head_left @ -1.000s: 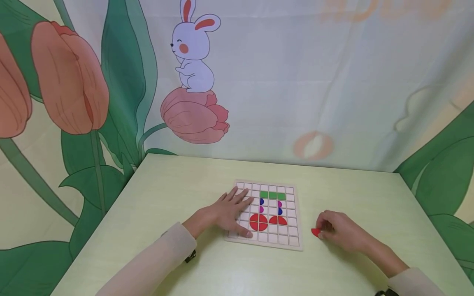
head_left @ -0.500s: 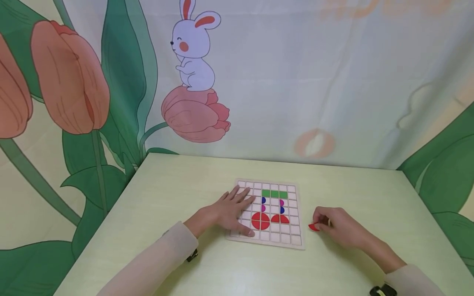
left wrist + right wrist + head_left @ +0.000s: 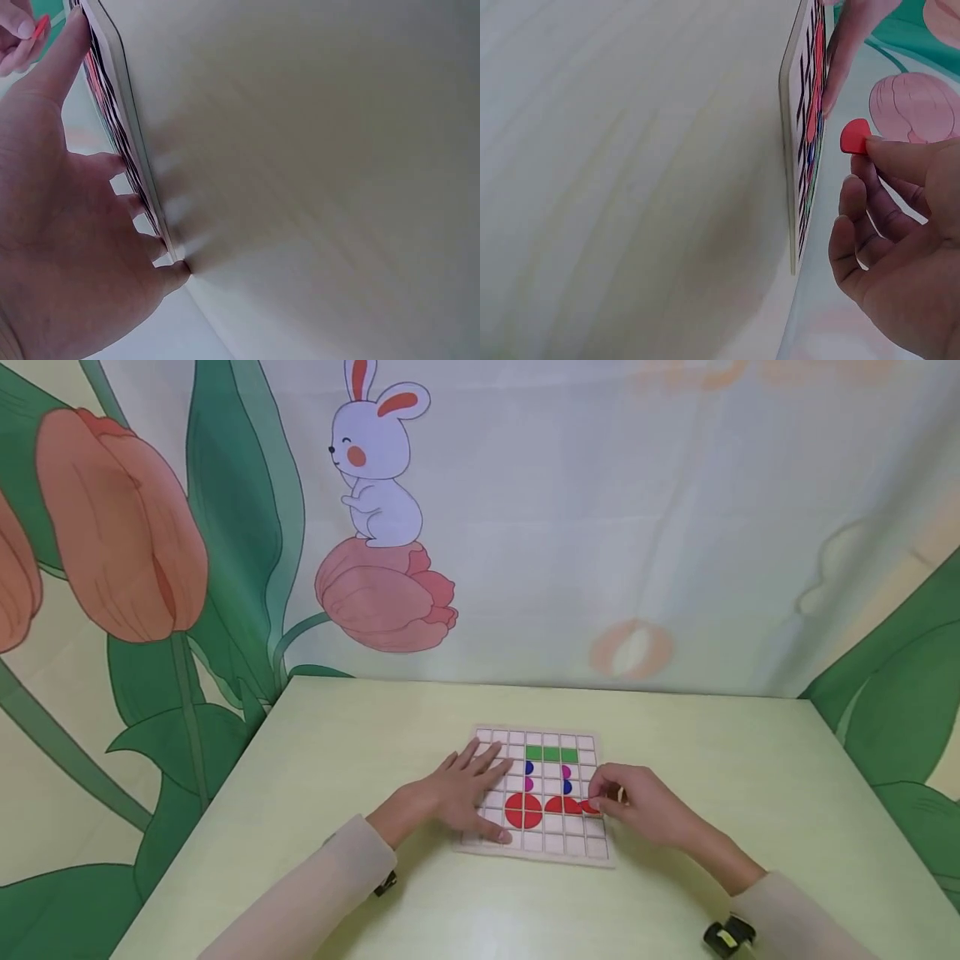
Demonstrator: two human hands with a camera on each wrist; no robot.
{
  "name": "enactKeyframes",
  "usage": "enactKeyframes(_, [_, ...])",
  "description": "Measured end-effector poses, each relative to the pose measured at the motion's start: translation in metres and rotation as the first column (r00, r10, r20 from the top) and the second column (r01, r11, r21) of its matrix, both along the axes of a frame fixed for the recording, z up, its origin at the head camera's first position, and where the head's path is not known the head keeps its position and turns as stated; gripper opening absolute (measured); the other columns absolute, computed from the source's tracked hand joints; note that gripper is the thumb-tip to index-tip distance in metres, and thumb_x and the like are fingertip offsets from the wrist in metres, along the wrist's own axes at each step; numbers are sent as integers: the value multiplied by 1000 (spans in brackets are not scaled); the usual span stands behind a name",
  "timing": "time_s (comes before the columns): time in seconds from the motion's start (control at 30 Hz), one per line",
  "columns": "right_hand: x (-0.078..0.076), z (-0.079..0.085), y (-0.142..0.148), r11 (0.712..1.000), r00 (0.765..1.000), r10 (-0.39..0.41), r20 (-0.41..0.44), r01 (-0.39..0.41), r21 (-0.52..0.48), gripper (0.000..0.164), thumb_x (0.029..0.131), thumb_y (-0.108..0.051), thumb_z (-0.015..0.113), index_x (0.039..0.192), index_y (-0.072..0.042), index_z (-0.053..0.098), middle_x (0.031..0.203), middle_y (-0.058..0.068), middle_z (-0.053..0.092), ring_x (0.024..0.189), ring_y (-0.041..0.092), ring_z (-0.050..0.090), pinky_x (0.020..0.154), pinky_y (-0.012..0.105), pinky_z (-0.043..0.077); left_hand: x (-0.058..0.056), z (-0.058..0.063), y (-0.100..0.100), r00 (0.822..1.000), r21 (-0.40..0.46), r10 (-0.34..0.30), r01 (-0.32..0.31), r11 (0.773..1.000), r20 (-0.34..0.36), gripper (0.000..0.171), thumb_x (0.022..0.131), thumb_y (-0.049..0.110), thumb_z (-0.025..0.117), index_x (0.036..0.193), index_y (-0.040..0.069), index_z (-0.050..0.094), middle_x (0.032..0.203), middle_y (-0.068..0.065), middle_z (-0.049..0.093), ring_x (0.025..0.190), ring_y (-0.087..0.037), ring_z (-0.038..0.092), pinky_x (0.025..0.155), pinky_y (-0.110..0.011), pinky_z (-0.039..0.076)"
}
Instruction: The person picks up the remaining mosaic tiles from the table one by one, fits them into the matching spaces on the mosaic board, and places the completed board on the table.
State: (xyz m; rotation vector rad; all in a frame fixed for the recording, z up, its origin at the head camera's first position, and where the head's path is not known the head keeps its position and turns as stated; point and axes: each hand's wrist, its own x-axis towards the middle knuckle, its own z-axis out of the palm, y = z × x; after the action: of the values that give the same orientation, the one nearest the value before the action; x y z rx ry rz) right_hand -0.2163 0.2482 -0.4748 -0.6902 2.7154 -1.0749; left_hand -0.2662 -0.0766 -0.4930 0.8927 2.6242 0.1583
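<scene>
A printed backdrop (image 3: 570, 527) hangs beyond the grid board, and the desk (image 3: 487, 918) spreads out beneath it. The grid board (image 3: 574, 846) lies flat, ruled into pale squares, with coloured pieces laid over part of it.

The left hand (image 3: 455, 793) rests on the left part of the grid board, its fingers spread wide and the thumb near the board's near edge. The right hand (image 3: 639, 799) is at the board's right side; its thumb and forefinger pinch a small red piece, while the other fingers are loosely curled.

Of the pieces on the grid board, the red circle (image 3: 514, 818) is the biggest, toward the near side and made up of quarters. A green strip (image 3: 552, 753) of three squares runs near the far edge. A red half-circle (image 3: 555, 807) sits to the right of the circle. Smaller half-rounds stand between the green and the red: blue (image 3: 529, 767) and pink (image 3: 528, 785) on the left, pink (image 3: 566, 772) and blue (image 3: 567, 787) on the right.

The red piece (image 3: 853, 138) is held just off the grid board, above its right edge, not yet laid down. Judging by the layout, the strip, circle and half-rounds look done; the half-circle seems to lack its near half, and placing the held piece remains.
</scene>
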Motion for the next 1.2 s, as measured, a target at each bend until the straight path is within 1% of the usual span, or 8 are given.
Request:
enactKeyframes(0.2, [-3, -2, -20, 1000, 999, 4, 34, -4, -2, 9, 98, -6, 76, 97, -13, 71, 88, -5, 65, 85, 18, 60, 71, 24, 53, 1, 0, 1, 1000, -2, 1, -1, 1000, -5, 122, 81, 85, 65, 173, 25, 11, 179, -5, -5, 163, -38, -10, 129, -62, 9])
enactKeyframes(0.3, [-3, -5, -35, 1000, 998, -9, 61, 8, 14, 10, 97, -7, 77, 97, -14, 71, 86, -5, 65, 84, 18, 59, 70, 24, 53, 1, 1, -2, 1000, 0, 1, -1, 1000, 5, 122, 81, 84, 66, 172, 26, 11, 179, -4, -5, 163, -38, -10, 129, -62, 8])
enactKeyframes(0.43, [-1, -9, -51, 999, 997, 3, 81, -7, 42, 9, 96, -8, 78, 96, -14, 71, 86, -7, 64, 83, 17, 59, 70, 25, 54, 2, -1, -5, 1000, 15, -3, 3, 1000, 7, 121, 81, 84, 66, 172, 25, 12, 179, -5, -5, 163, -38, -10, 129, -63, 8])
enactKeyframes(0.5, [-1, -9, -54, 998, 997, 10, 71, -14, 58, 10, 96, -8, 78, 95, -14, 71, 86, -7, 64, 81, 16, 59, 69, 25, 54, 2, -1, -4, 1000, 24, -10, 10, 1000, 2, 121, 82, 84, 66, 172, 24, 12, 179, -5, -4, 163, -39, -10, 128, -64, 9])
enactKeyframes(0.67, [0, -8, -57, 994, 999, -15, 35, 12, 105, 13, 96, -5, 78, 90, -13, 70, 81, -8, 62, 76, 14, 57, 66, 25, 53, 0, -1, -1, 1000, 24, -17, 17, 1000, -5, 121, 82, 86, 64, 172, 25, 11, 179, -5, -5, 163, -39, -10, 128, -64, 9])
enactKeyframes(0.9, [5, -5, -58, 991, 993, -89, 73, 81, 106, 12, 96, -6, 78, 90, -13, 69, 79, -5, 61, 75, 15, 57, 64, 25, 52, -1, 0, 0, 1000, 5, -12, 12, 1000, -16, 122, 81, 89, 61, 173, 26, 9, 179, -4, -7, 163, -37, -11, 129, -62, 8])
enactKeyframes(1.0, [6, -4, -57, 990, 991, -104, 80, 96, 101, 12, 96, -7, 78, 91, -13, 69, 79, -4, 62, 75, 15, 57, 64, 26, 52, -1, 1, 1, 1000, 2, -13, 13, 1000, -17, 122, 81, 89, 61, 173, 26, 9, 179, -4, -7, 163, -37, -11, 129, -62, 8])
enactKeyframes(1.2, [7, -6, -54, 988, 1000, -17, 21, 13, 152, 12, 93, -9, 82, 98, -15, 73, 85, -8, 62, 80, 14, 57, 71, 26, 53, -1, -1, 1, 1000, -14, -7, 6, 1000, -15, 122, 81, 88, 62, 173, 27, 9, 179, -3, -7, 163, -37, -11, 129, -62, 8])
